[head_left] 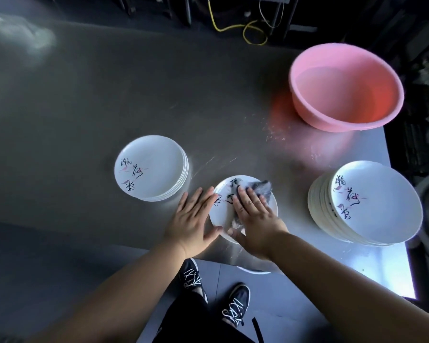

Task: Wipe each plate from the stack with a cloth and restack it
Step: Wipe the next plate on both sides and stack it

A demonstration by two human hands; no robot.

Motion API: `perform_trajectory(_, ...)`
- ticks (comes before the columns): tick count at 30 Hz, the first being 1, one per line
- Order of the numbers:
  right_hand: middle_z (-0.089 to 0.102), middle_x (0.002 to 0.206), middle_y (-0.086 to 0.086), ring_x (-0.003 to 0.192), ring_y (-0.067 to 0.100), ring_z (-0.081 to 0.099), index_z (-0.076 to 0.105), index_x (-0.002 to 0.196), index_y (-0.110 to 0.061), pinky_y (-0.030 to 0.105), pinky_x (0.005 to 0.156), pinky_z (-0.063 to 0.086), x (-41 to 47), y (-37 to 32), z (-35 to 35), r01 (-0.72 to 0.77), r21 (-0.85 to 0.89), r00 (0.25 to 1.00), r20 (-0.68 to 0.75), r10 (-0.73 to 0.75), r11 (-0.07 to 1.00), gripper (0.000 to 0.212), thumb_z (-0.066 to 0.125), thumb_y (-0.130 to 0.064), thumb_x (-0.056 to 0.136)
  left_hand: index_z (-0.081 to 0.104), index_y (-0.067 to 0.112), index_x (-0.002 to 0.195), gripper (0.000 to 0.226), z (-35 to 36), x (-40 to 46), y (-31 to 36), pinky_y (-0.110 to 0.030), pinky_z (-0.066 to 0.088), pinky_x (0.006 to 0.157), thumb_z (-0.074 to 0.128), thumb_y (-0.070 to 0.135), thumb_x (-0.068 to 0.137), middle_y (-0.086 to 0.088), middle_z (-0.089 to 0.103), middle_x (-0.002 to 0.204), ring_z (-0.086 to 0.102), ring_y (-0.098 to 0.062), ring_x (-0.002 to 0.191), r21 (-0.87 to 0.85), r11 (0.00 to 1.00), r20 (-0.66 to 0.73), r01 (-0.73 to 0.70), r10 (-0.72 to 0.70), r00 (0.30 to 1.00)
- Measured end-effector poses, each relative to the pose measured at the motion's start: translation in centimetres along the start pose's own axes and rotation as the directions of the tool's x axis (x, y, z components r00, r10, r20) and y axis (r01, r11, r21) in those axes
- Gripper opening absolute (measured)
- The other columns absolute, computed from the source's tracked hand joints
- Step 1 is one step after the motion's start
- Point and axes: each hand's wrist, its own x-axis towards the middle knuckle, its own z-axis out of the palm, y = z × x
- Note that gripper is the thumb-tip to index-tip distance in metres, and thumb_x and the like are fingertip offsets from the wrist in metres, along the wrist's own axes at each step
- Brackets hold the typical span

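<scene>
A single white plate (pixel 224 191) with black brush lettering lies flat near the table's front edge. A grey cloth (pixel 262 188) is spread on it. My right hand (pixel 255 219) presses flat on the cloth with straight fingers. My left hand (pixel 193 219) lies flat against the plate's left rim, fingers straight, thumb touching the near edge. A short stack of the same plates (pixel 154 167) stands to the left. A taller, leaning stack of plates (pixel 372 204) stands to the right.
A pink plastic basin (pixel 347 87) holding water stands at the back right of the steel table (pixel 109 95). The table's right edge runs just past the tall stack. My shoes (pixel 235 305) show below the front edge. A yellow cable (pixel 248 30) lies on the floor behind.
</scene>
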Motion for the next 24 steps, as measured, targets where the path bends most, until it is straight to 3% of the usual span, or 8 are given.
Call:
perform_trajectory(4, 0.010, 0.174, 0.010, 0.160, 0.032, 0.011, 0.020, 0.167, -0.013, 0.053, 0.126, 0.027, -4.4, -1.5, 2.3, 0.155, -0.059, 0.987, -0.041, -0.157, 0.986, 0.095, 0.019, -0.079, 0.098, 0.028, 0.022, 0.165, 0.081, 0.0, 0.0, 0.1, -0.055, 0.019, 0.128, 0.048, 0.062, 0.097, 0.005, 0.017, 0.174, 0.018, -0.022, 0.160, 0.002, 1.000, -0.002, 0.001, -0.001, 1.000)
perform_trajectory(7, 0.030, 0.169, 0.011, 0.154, 0.033, 0.033, 0.038, 0.162, -0.012, 0.056, 0.117, 0.041, -4.9, -0.7, 3.0, 0.196, -0.065, 0.979, -0.036, -0.199, 0.978, 0.091, 0.023, -0.079, 0.101, 0.029, 0.022, 0.164, 0.081, 0.1, 0.0, 0.0, -0.056, 0.020, 0.127, 0.050, 0.061, 0.097, 0.005, 0.018, 0.174, 0.018, -0.023, 0.160, -0.006, 1.000, -0.011, -0.006, 0.006, 1.000)
perform_trajectory(9, 0.016, 0.172, 0.010, 0.158, 0.033, 0.024, 0.030, 0.164, -0.013, 0.055, 0.121, 0.036, -3.0, 0.2, 2.1, 0.131, -0.070, 0.988, -0.074, -0.136, 0.989, 0.094, 0.013, -0.079, 0.100, 0.031, 0.020, 0.164, 0.081, 0.2, 0.1, 0.0, -0.057, 0.022, 0.126, 0.051, 0.060, 0.096, 0.003, 0.020, 0.173, 0.021, -0.024, 0.160, -0.010, 1.000, -0.023, -0.013, 0.013, 1.000)
perform_trajectory(12, -0.028, 0.169, 0.001, 0.159, 0.023, -0.022, -0.009, 0.166, -0.020, 0.042, 0.129, -0.011, -0.2, 1.0, 0.4, -0.051, -0.021, 0.998, -0.024, 0.050, 0.998, 0.102, -0.003, -0.082, 0.086, 0.031, 0.020, 0.164, 0.082, 0.1, 0.1, -0.1, -0.057, 0.021, 0.126, 0.051, 0.062, 0.096, 0.003, 0.020, 0.174, 0.021, -0.025, 0.160, -0.016, 1.000, -0.021, -0.015, 0.015, 1.000)
perform_trajectory(14, -0.035, 0.167, 0.002, 0.155, 0.022, -0.032, -0.019, 0.163, -0.021, 0.039, 0.123, -0.022, -0.6, 0.7, 0.1, -0.081, -0.026, 0.997, -0.008, 0.081, 0.996, 0.105, -0.009, -0.083, 0.080, 0.029, 0.020, 0.164, 0.083, 0.0, 0.1, -0.1, -0.056, 0.019, 0.127, 0.049, 0.063, 0.096, 0.003, 0.018, 0.174, 0.019, -0.024, 0.160, -0.008, 1.000, -0.007, -0.008, 0.008, 1.000)
perform_trajectory(17, -0.024, 0.171, 0.010, 0.159, 0.029, -0.019, -0.007, 0.167, -0.013, 0.039, 0.129, -0.014, -4.2, -0.6, 1.0, -0.003, -0.030, 1.000, 0.020, 0.004, 1.000, 0.110, -0.005, -0.086, 0.084, 0.029, 0.021, 0.164, 0.082, 0.1, 0.1, -0.1, -0.056, 0.019, 0.127, 0.049, 0.063, 0.096, 0.004, 0.018, 0.174, 0.019, -0.024, 0.160, -0.005, 1.000, -0.008, -0.007, 0.007, 1.000)
perform_trajectory(21, 0.034, 0.167, 0.015, 0.152, 0.033, 0.039, 0.049, 0.155, -0.008, 0.048, 0.119, 0.018, -5.7, 0.1, 2.5, 0.018, -0.075, 0.999, 0.035, -0.016, 0.997, 0.093, 0.022, -0.077, 0.098, 0.030, 0.021, 0.164, 0.082, 0.3, 0.1, -0.1, -0.057, 0.021, 0.127, 0.054, 0.058, 0.094, 0.004, 0.019, 0.174, 0.021, -0.024, 0.160, -0.029, 0.999, -0.034, -0.015, 0.014, 0.999)
perform_trajectory(24, 0.006, 0.174, 0.013, 0.161, 0.031, 0.015, 0.024, 0.165, -0.012, 0.049, 0.126, 0.002, -2.7, 1.7, 0.9, -0.076, -0.062, 0.997, -0.031, 0.074, 0.995, 0.099, 0.003, -0.080, 0.096, 0.031, 0.019, 0.164, 0.083, 0.2, 0.0, 0.0, -0.057, 0.021, 0.127, 0.055, 0.058, 0.094, 0.002, 0.021, 0.173, 0.022, -0.025, 0.159, -0.024, 1.000, -0.041, -0.015, 0.014, 0.999)
